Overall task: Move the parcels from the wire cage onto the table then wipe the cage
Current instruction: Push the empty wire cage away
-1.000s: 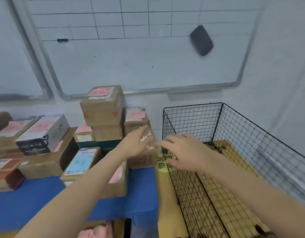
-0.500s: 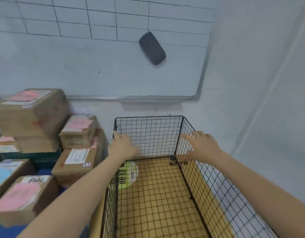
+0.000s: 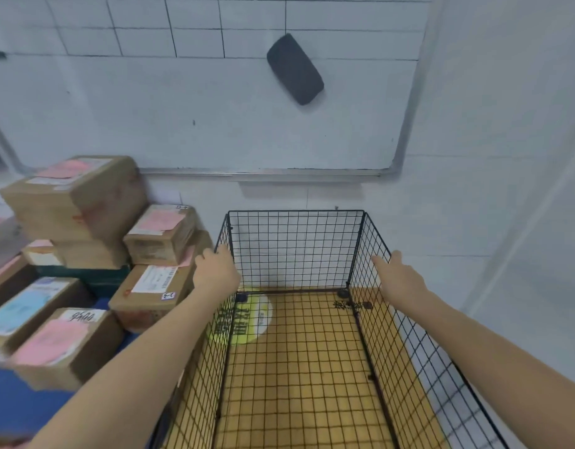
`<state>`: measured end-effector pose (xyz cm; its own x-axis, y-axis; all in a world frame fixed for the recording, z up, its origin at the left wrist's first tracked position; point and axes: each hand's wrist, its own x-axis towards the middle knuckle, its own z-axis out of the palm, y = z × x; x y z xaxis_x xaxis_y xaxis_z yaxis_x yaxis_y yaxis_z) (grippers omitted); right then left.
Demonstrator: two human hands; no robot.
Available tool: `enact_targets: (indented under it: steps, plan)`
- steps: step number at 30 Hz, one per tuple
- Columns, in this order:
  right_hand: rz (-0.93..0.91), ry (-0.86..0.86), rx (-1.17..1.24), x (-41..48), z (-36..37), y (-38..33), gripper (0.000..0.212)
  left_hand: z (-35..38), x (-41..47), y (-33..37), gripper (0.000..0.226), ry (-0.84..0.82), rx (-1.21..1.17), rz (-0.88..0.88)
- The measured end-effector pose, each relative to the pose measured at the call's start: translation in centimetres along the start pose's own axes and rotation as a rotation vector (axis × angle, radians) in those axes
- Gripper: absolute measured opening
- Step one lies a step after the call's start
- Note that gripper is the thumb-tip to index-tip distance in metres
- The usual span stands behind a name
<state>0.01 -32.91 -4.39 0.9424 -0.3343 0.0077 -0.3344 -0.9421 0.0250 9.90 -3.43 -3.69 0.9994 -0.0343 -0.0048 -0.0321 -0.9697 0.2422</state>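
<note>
The black wire cage (image 3: 295,251) stands open-topped against the wall, with no parcel inside; a yellow board with a round yellow-green sticker (image 3: 247,315) shows through its mesh floor. My left hand (image 3: 216,270) grips the top rim of the left wall near the back corner. On the right wall's top rim, my right hand (image 3: 397,277) holds on, thumb on the inner side. Several brown cardboard parcels (image 3: 150,296) with pink, white and blue labels are stacked on the blue table (image 3: 17,403) left of the cage.
A whiteboard (image 3: 214,108) with a dark eraser (image 3: 294,69) stuck on it hangs above the cage. A white wall (image 3: 506,189) runs close along the cage's right side. The parcel stack reaches up to the cage's left wall.
My view swung right from the parcels to the cage. Both hands left the parcel stack, reached to the cage's side rims and now hold them.
</note>
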Motion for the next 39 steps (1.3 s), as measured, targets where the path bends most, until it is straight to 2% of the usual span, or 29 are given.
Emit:
enact_targets:
  steps: [5, 9, 13, 17, 20, 23, 29, 39]
  plan:
    - [0.017, 0.02, 0.016, -0.4, -0.5, 0.0, 0.086, -0.3, -0.1, 0.1, 0.054, -0.021, -0.077, -0.039]
    - [0.024, 0.036, 0.018, -2.1, -1.1, -0.2, 0.079, -0.7, -1.0, -0.4, 0.065, -0.009, -0.099, -0.051]
    - [0.044, 0.12, 0.078, -4.0, -1.5, 0.2, 0.081, -1.2, -2.0, -1.1, 0.06, 0.007, -0.143, 0.013]
    - [0.124, 0.143, 0.085, -6.6, -0.6, 0.6, 0.065, -0.6, -2.7, -2.2, 0.064, 0.022, -0.169, 0.127]
    - [0.198, 0.097, 0.225, -9.0, -0.5, -0.2, 0.056, -0.3, -2.8, -3.3, 0.072, -0.025, -0.207, 0.166]
    - [0.254, 0.039, 0.277, -10.8, -0.5, -1.1, 0.068, -0.5, -3.0, -4.1, 0.084, -0.05, -0.265, 0.202]
    - [0.355, 0.024, 0.397, -12.9, 0.2, -1.4, 0.082, -0.7, -3.2, -5.0, 0.091, -0.18, -0.308, 0.294]
    - [0.375, -0.024, 0.404, -13.4, -0.3, -1.8, 0.087, 0.1, -2.3, -4.1, 0.104, -0.18, -0.259, 0.292]
